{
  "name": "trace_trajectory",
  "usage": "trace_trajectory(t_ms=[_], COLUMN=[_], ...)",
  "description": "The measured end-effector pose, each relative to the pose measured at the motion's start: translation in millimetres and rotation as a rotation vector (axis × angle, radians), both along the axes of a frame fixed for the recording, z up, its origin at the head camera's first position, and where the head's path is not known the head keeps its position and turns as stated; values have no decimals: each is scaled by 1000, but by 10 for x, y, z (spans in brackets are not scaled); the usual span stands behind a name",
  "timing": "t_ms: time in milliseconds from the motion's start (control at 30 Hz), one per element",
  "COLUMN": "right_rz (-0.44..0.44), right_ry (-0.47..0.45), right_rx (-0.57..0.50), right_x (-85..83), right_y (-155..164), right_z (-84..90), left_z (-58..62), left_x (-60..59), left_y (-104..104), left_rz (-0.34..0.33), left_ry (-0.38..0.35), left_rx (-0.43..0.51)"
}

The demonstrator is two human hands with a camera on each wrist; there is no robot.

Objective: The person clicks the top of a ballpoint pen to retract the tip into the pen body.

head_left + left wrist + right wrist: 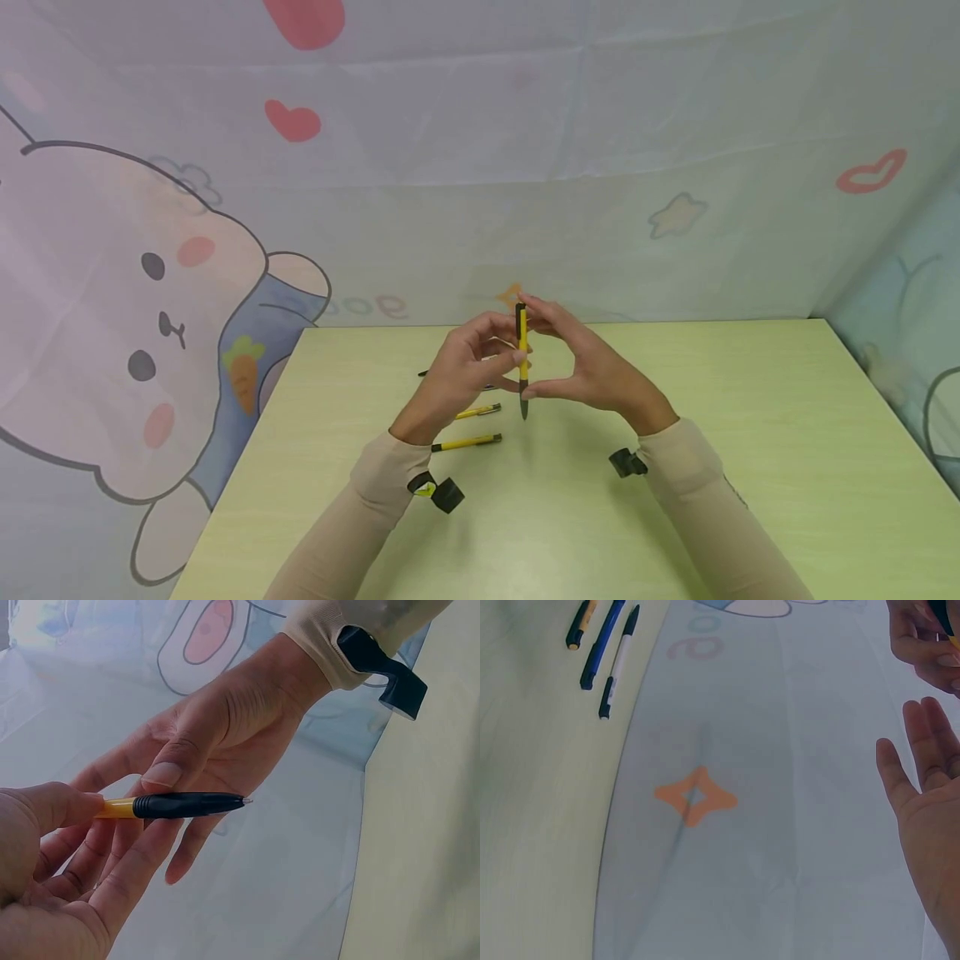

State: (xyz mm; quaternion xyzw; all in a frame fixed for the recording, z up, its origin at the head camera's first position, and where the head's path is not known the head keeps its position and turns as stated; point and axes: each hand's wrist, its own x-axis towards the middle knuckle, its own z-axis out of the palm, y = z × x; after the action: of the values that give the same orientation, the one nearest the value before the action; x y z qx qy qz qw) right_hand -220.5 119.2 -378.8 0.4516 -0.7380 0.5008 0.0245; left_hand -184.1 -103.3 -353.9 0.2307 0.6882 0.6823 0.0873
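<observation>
Upright between both hands is a yellow ballpoint pen (523,346) with a black clip and a dark grip, its tip pointing down. My left hand (452,372) pinches its yellow barrel between thumb and fingers. With the index finger near the top end and the thumb at the grip, my right hand (600,367) spans the pen. The left wrist view shows the black grip (191,805) and bare metal tip, with the right thumb (163,774) against the grip. Other right fingers (930,742) extend fairly straight in the right wrist view.
On the table (750,467), several pens lie left of centre, partly behind the left hand: a yellow pen (467,442), another yellow pen (480,411), a blue pen (602,649) and a white pen (620,664). A printed cloth (480,167) hangs behind the table's far edge.
</observation>
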Motion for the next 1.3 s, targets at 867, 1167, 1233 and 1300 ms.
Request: trace_trajectory(t_ms=[867, 1167, 1233, 1300], right_rz=[-29, -54, -54, -56], right_ry=[-31, -9, -41, -68], right_rx=[-4, -37, -57, -76], right_x=[-14, 3, 16, 33], right_y=[1, 69, 98, 126], right_z=[-10, 43, 28, 24], left_z=[21, -27, -61, -104], left_x=[17, 4, 17, 34], left_y=[18, -1, -35, -79], left_rz=[31, 38, 52, 56], left_ry=[22, 18, 21, 30], left_rx=[10, -53, -118, -178])
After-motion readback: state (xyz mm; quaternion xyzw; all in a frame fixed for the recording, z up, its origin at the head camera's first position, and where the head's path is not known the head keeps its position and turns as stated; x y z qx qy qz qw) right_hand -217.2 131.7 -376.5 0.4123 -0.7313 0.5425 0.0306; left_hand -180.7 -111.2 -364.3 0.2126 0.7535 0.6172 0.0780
